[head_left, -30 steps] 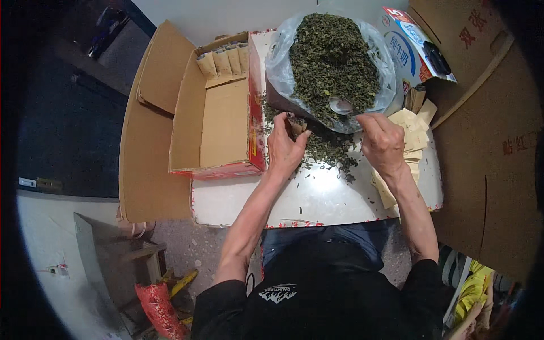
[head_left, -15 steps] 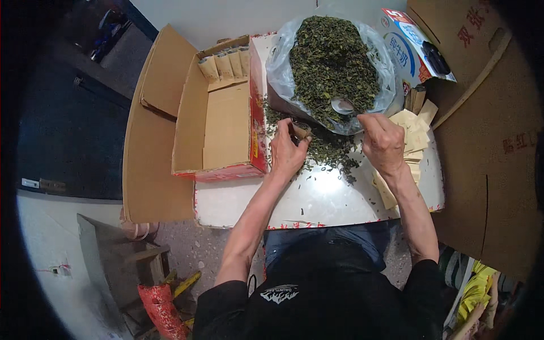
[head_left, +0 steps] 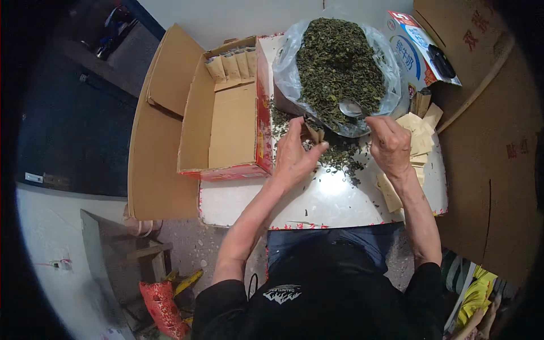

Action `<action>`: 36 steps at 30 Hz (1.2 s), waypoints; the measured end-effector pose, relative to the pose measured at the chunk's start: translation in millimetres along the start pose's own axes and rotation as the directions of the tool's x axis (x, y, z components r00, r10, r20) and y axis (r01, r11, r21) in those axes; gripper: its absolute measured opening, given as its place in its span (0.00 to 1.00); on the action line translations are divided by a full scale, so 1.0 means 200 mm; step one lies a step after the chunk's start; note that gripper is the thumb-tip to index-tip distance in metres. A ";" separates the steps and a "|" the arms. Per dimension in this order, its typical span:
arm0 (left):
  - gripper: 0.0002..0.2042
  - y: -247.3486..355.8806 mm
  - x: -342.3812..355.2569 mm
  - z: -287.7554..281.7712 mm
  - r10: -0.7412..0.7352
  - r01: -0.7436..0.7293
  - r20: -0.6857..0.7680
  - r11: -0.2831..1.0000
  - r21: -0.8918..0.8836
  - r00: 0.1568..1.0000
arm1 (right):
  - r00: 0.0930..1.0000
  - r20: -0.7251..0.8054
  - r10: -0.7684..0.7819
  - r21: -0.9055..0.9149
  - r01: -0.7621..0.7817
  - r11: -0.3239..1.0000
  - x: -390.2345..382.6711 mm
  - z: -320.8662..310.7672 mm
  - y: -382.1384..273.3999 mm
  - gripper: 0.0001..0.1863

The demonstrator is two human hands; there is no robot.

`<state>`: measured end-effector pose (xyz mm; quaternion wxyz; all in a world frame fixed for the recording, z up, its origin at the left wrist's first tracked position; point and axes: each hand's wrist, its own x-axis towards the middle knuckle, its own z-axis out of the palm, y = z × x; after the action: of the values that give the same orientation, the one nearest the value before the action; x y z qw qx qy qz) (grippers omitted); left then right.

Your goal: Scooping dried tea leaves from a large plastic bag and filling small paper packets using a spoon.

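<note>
My left hand [head_left: 296, 152] is closed on a small brown paper bag [head_left: 313, 131], its mouth held apart and dark leaf showing at the top. In my right hand [head_left: 390, 141] is a metal spoon [head_left: 350, 108], its bowl over the near edge of a heap of dried green tea leaves [head_left: 338, 62]. The bowl looks bare or almost so. A clear plastic bag [head_left: 288, 67] surrounds the heap. Loose leaves [head_left: 343, 160] lie scattered on the white table between my hands.
At left stands an open cardboard box [head_left: 232, 122] with several filled paper bags [head_left: 233, 65] at its far end. Flat paper bags [head_left: 419, 133] lie to the right. Behind them is a blue-and-white carton [head_left: 411, 48]; large cardboard sheets [head_left: 476, 141] flank the table.
The spoon has shifted slightly up and to the right over the leaves. My left hand has turned the small paper bag, so its opening shows more. The whole view has moved slightly.
</note>
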<state>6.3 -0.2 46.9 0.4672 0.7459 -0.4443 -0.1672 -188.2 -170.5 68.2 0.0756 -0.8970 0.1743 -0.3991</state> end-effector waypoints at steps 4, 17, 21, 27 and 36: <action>0.30 0.17 0.00 -0.16 0.021 -0.010 0.094 0.994 -0.109 0.995 | 1.000 0.016 0.025 0.015 -0.025 1.000 0.00 -0.01 0.02 0.15; 0.21 -0.17 0.60 -0.82 0.022 0.006 -0.320 0.996 0.087 0.947 | 0.998 -0.011 0.063 0.044 -0.063 0.997 0.01 0.01 0.05 0.12; 0.26 -0.69 0.81 -1.00 -0.245 0.322 -0.354 0.931 0.174 0.902 | 0.999 -0.017 0.048 0.100 -0.046 0.994 0.04 0.04 0.02 0.12; 0.32 -0.75 1.03 -0.90 -0.473 0.588 -0.373 0.744 0.316 0.798 | 0.997 -0.008 0.081 0.066 -0.080 0.995 0.03 0.01 0.06 0.11; 0.32 -1.05 1.15 -0.99 -0.500 0.625 -0.397 0.715 0.312 0.770 | 0.997 -0.003 0.073 0.095 -0.073 0.993 0.07 0.04 0.03 0.14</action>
<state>371.6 -45.0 8.1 0.2768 0.9451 -0.1468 -0.0927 -174.6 -181.6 70.4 0.1322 -0.8841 0.1881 -0.4068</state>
